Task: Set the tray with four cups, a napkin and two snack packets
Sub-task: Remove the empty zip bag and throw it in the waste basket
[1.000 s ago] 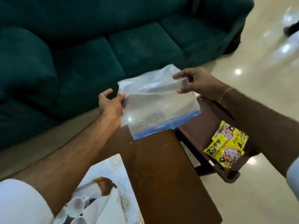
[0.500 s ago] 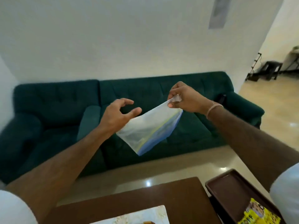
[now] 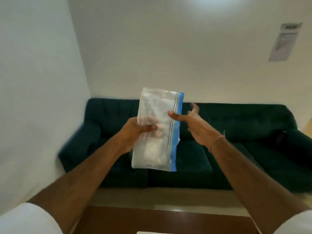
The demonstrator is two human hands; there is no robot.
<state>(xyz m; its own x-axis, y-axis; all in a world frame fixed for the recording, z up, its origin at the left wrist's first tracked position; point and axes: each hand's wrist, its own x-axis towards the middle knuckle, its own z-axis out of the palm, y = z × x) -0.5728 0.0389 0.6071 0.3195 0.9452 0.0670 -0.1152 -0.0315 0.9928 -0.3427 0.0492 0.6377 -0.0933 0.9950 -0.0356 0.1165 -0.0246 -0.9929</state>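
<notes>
A clear zip bag (image 3: 157,132) with a blue seal strip along its right edge hangs upright in front of me, held up at chest height. My left hand (image 3: 135,130) grips its left side, thumb across the front. My right hand (image 3: 190,125) is beside the blue strip with fingers spread; only its thumb tip touches the bag. The bag looks almost empty; its contents are too faint to tell. The tray, cups, napkin and snack packets are out of view.
A dark green sofa (image 3: 236,132) runs along the white wall behind the bag. The brown wooden table (image 3: 152,220) shows at the bottom edge. A paper notice (image 3: 285,41) hangs on the wall at the upper right.
My head has tilted up, so the tray and snack packets left the view. The bag passed from my right hand's pinch into my left hand and now hangs upright. My right hand has opened.
</notes>
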